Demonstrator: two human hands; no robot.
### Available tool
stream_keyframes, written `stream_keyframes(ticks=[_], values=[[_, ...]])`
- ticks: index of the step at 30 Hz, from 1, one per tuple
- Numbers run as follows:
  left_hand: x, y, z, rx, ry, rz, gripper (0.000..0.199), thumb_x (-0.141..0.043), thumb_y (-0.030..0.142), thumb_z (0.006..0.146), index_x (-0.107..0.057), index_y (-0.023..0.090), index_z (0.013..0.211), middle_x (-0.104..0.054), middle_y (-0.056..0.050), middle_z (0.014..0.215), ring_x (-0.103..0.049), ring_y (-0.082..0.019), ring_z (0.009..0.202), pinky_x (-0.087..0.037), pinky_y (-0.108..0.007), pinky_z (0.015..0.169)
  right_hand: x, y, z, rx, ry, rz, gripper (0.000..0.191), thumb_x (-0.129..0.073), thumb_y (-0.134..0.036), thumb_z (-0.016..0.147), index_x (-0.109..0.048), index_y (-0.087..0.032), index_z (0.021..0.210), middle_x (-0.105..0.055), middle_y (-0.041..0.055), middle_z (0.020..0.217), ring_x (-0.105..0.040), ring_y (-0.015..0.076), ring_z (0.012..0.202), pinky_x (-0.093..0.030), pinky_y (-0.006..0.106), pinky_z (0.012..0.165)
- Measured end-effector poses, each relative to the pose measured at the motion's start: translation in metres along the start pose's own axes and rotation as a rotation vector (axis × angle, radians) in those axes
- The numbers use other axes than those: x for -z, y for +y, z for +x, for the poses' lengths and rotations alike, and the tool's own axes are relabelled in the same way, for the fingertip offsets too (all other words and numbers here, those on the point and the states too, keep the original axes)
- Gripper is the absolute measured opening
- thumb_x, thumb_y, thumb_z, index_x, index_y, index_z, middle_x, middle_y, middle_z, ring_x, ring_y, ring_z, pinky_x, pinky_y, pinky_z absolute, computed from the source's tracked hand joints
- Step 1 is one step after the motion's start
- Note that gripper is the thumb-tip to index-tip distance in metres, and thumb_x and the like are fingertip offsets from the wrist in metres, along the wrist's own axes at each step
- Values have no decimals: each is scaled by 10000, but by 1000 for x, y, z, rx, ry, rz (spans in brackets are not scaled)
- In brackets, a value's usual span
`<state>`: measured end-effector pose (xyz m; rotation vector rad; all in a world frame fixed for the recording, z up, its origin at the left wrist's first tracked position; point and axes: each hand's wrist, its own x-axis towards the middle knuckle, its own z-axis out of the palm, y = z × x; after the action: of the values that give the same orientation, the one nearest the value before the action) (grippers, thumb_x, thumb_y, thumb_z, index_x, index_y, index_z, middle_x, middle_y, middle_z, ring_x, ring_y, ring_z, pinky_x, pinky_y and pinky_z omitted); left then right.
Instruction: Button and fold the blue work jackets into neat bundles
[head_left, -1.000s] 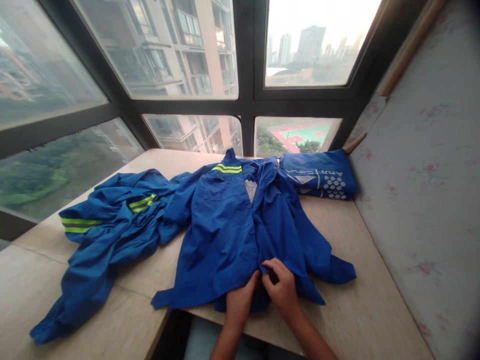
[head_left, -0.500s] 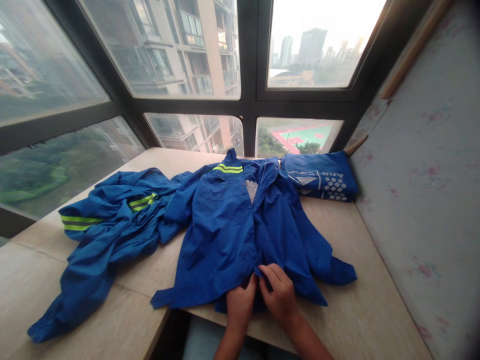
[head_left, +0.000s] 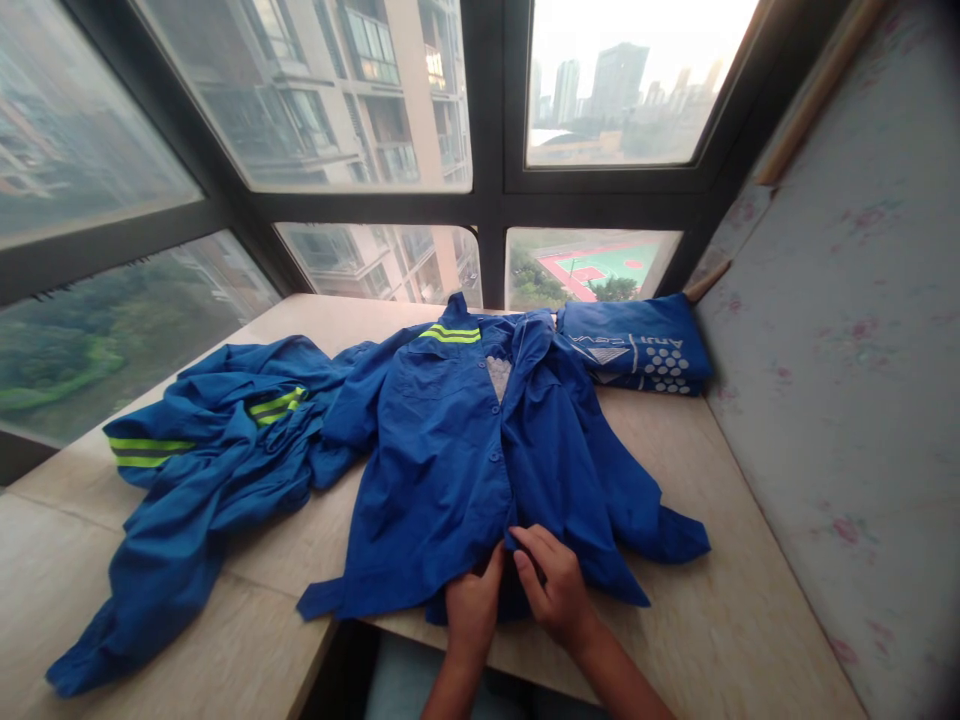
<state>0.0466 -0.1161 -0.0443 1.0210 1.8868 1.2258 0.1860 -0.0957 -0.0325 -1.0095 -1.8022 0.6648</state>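
Note:
A blue work jacket [head_left: 435, 450] lies front side up in front of me, with a yellow-and-grey reflective stripe on its chest. Its upper front is parted, and buttons show along one front edge. At the lower front opening, my left hand [head_left: 472, 600] pinches the hem, thumb on top and the other fingers under the cloth. My right hand [head_left: 551, 580] is closed on the opposite front edge, right beside the left. Whether a button sits between the fingertips is hidden.
Another crumpled blue garment [head_left: 217, 480] with reflective stripes lies on the left of the pale ledge [head_left: 742, 590]. A folded blue bundle with white print [head_left: 637, 345] rests at the back right. Windows stand behind; a flowered wall [head_left: 847, 380] bounds the right side.
The view has shifted slightly. Both hands stay at the jacket's lower front edge; the right fingers have moved a little over the cloth, and the front edges are parted slightly differently.

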Motion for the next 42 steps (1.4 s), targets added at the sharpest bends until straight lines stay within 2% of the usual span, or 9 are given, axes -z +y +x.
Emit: stream_keyframes(ticks=[3,6,10,15,20,26,32,38,42], values=[[1,-4,1,-30,12,23,459,-727,540,680,-772,176,956,-750,-130,1098,-655,-352,1136,-430,-486,1106,3,-1,5,-85,55,127,297,-409,-180,993,-702,-207,1032,-696,61,852,-672,180,798,-551,284,723],[2,-8,2,-72,-15,40,401,-767,535,638,-776,221,886,-767,-98,1045,-665,-348,1115,-455,-472,1086,0,2,8,-111,107,115,200,-504,-195,960,-701,-204,929,-692,51,817,-662,178,759,-533,278,693],[4,-5,2,-62,-10,41,408,-750,519,668,-770,200,921,-760,-112,1068,-643,-350,1157,-414,-479,1120,-4,3,8,-117,105,81,145,-538,-178,931,-681,-203,930,-683,52,833,-652,176,751,-520,274,674],[7,12,-2,-61,-152,-44,410,-658,544,755,-759,167,880,-766,-137,1000,-667,-344,1112,-426,-483,1106,-4,2,5,-115,88,47,132,-533,-174,925,-660,-206,939,-665,51,835,-634,171,722,-507,271,636],[4,22,2,-89,-34,86,434,-726,547,683,-753,195,936,-753,-109,1078,-559,-345,1273,-284,-476,1197,-7,3,3,-66,60,7,156,-511,-159,935,-656,-212,954,-676,55,864,-649,180,782,-519,284,697],[9,11,7,-50,-85,119,352,-726,514,703,-747,237,918,-758,-79,1069,-572,-332,1261,-355,-475,1157,-8,2,4,-57,82,-24,153,-517,-156,928,-658,-210,906,-654,35,796,-633,164,714,-498,265,640],[14,4,9,-43,-55,78,297,-761,502,644,-757,261,817,-780,-80,877,-668,-368,1102,-449,-499,1079,-7,1,5,-74,68,-37,149,-520,-170,926,-662,-213,903,-659,39,786,-639,172,697,-500,267,619],[4,1,12,-45,69,57,379,-745,509,665,-757,213,901,-757,-96,1079,-628,-336,1182,-307,-489,1190,-8,1,4,-67,60,-37,157,-513,-176,935,-664,-216,934,-668,50,804,-647,182,730,-511,274,638],[3,-7,12,-89,74,49,358,-734,517,698,-753,229,910,-763,-88,1052,-624,-331,1190,-316,-500,1184,-6,0,4,-77,61,-33,136,-528,-204,939,-664,-216,940,-674,53,822,-651,184,745,-517,280,669]])
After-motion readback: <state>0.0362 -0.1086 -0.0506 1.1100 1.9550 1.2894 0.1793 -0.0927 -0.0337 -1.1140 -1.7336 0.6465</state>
